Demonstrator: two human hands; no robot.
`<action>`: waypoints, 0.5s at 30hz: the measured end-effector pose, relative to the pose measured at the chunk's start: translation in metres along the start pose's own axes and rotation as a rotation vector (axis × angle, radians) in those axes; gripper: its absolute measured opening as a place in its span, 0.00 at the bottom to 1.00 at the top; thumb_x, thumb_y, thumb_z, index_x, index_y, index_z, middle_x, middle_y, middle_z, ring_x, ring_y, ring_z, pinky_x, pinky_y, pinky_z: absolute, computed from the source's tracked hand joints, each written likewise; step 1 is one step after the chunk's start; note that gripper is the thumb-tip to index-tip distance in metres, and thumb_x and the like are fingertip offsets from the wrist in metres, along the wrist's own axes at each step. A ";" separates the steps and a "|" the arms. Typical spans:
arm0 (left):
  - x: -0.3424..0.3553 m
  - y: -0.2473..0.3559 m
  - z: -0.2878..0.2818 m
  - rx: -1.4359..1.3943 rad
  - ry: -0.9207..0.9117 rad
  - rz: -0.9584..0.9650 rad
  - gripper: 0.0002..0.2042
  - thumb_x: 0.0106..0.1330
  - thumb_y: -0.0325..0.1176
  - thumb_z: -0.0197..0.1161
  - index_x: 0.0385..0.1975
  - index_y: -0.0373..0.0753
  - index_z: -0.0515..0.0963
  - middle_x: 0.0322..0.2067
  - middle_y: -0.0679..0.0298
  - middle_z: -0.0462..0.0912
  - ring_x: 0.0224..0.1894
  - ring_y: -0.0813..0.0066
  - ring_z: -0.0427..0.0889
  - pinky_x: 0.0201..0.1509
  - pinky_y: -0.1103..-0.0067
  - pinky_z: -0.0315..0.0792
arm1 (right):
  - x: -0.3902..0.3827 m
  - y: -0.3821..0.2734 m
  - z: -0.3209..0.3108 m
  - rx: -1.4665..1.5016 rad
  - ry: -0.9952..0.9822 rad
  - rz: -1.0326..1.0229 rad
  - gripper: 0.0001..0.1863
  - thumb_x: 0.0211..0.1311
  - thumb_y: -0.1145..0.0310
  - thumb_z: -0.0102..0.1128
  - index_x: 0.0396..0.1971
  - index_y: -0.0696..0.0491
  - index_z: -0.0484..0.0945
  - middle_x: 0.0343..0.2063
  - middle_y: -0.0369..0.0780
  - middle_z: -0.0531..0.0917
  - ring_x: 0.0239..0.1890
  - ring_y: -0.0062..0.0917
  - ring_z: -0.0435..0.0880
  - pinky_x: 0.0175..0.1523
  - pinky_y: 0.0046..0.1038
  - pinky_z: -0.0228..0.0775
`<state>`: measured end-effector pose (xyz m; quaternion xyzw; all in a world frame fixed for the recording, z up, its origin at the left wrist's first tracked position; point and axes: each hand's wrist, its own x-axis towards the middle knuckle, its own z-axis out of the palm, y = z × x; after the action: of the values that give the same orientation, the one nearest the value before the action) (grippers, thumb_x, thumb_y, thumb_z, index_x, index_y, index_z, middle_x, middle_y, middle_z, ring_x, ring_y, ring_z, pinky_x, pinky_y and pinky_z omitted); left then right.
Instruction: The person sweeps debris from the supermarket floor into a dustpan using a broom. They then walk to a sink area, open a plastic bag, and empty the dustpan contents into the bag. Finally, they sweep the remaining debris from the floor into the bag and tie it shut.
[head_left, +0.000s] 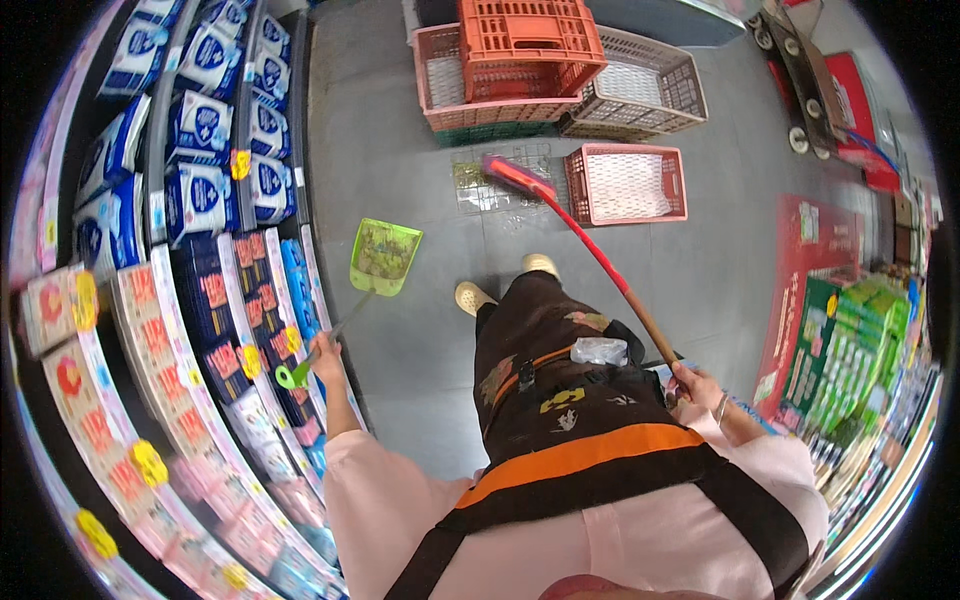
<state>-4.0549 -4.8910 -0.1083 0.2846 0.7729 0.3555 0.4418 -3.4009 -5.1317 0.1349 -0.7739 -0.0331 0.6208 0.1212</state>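
Observation:
My left hand [326,360] is closed round the long handle of a green dustpan [404,240], near the handle's bright green end. The pan hangs low over or rests on the grey floor, with greyish debris in it. My right hand [695,386] grips the wooden handle of a broom [590,246] with a red upper shaft. Its pink-red head [519,177] lies at a flat wire grid [475,196] on the floor. Yellowish-green bits and a wet-looking patch show at the grid. Whether the bristles touch the grid I cannot tell.
Stacked plastic crates, orange [530,50], pink [440,100] and beige [650,85], stand ahead. A single pink crate [628,212] sits right of the broom head. Shelves of packaged goods [200,205] line my left. Green packs [860,345] and a wheeled cart [805,85] are at right.

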 end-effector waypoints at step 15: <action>0.198 0.185 0.181 0.445 -0.488 0.128 0.14 0.65 0.46 0.54 0.38 0.41 0.72 0.36 0.69 0.75 0.37 0.81 0.72 0.40 0.81 0.71 | 0.117 -0.178 0.145 1.139 -0.304 0.150 0.10 0.58 0.64 0.50 0.28 0.56 0.72 0.15 0.36 0.73 0.16 0.27 0.72 0.22 0.27 0.66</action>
<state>-3.9604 -4.5794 -0.1194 0.4989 0.6834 0.1266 0.5177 -3.4969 -4.9147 0.0348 -0.4894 0.3432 0.6516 0.4671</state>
